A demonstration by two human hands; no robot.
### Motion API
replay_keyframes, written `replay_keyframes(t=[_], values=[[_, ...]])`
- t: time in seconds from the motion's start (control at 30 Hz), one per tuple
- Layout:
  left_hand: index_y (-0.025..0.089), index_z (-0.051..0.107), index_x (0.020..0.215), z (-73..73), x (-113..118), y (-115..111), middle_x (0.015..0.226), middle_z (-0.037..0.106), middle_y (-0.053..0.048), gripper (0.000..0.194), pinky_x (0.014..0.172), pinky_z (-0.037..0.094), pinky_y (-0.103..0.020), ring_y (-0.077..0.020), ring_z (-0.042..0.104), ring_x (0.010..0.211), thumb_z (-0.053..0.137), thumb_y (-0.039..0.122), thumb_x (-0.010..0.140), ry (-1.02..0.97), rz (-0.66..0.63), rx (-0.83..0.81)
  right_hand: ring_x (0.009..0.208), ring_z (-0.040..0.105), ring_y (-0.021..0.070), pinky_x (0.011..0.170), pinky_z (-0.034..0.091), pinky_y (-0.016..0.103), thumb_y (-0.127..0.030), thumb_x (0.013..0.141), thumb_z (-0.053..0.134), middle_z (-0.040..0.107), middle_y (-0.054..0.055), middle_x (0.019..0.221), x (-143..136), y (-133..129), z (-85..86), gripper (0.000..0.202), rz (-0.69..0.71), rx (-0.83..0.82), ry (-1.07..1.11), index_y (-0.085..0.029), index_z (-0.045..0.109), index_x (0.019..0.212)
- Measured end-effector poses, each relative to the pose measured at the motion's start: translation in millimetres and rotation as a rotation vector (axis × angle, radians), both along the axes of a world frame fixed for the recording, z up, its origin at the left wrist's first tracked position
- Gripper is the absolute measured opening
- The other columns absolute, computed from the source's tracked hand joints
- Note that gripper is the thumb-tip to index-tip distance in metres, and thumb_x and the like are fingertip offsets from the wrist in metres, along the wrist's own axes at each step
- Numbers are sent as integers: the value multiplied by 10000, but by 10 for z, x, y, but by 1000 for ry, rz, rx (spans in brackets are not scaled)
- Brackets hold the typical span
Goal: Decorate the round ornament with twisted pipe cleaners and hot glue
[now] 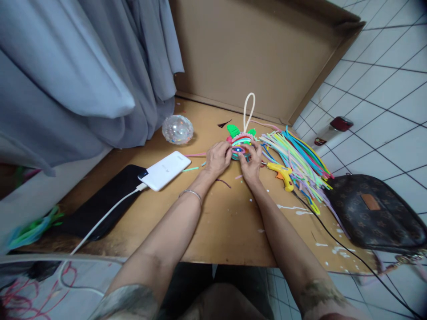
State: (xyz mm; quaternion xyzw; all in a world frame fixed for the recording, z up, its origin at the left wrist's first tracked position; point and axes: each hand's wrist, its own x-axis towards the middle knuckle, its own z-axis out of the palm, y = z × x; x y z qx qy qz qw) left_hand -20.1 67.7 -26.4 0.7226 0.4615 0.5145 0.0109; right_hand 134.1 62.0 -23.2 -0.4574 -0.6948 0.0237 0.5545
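Note:
Both hands meet at a round, many-coloured pipe-cleaner ornament (pixel 242 141) with green leaves and a tall cream loop on top. My left hand (pixel 218 158) closes on its left side, fingers bent against it. From the right, my right hand (pixel 251 162) presses thumb and fingers on its front, around a small blue and pink eye-like piece (pixel 238 150). The hands hide much of the ornament. Just right of my right hand lies a yellow hot glue gun (pixel 280 174), its nozzle pointing at the hand.
A bundle of coloured pipe cleaners (pixel 296 155) spreads over the table's right side, beside a brown patterned bag (pixel 376 211). To the left are a clear ball (pixel 178 130), a white power bank (pixel 165 170) with a cable and a black case (pixel 103 202). Cardboard (pixel 267 53) stands behind.

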Motion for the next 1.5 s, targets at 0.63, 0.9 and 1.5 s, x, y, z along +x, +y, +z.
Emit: replay_keyframes(t=[0.63, 0.9, 1.5], values=[[187, 666, 1174, 45, -76, -118, 1089, 708, -134, 293, 878, 478, -382, -265, 639, 1013, 547, 359, 969, 34, 48, 40, 1346, 517, 293, 1147, 417, 526, -432, 924, 591, 546, 106, 1350, -45, -50, 16, 257, -50, -63, 61, -268, 699, 1089], [208, 705, 1021, 17, -54, -61, 940, 714, -100, 310, 808, 425, -356, -231, 631, 910, 439, 367, 1035, 54, 12, 21, 1332, 533, 284, 1132, 435, 510, -433, 924, 598, 564, 104, 1351, -47, -57, 11, 249, -80, -34, 8, -274, 691, 1090], [217, 679, 1005, -3, -44, 1, 944, 696, -86, 355, 824, 426, -346, -223, 615, 914, 371, 388, 1054, -131, 63, -12, 1395, 480, 318, 1151, 394, 585, -362, 878, 573, 507, 104, 1488, -49, -60, 12, 500, -101, -23, -53, -308, 547, 1374]])
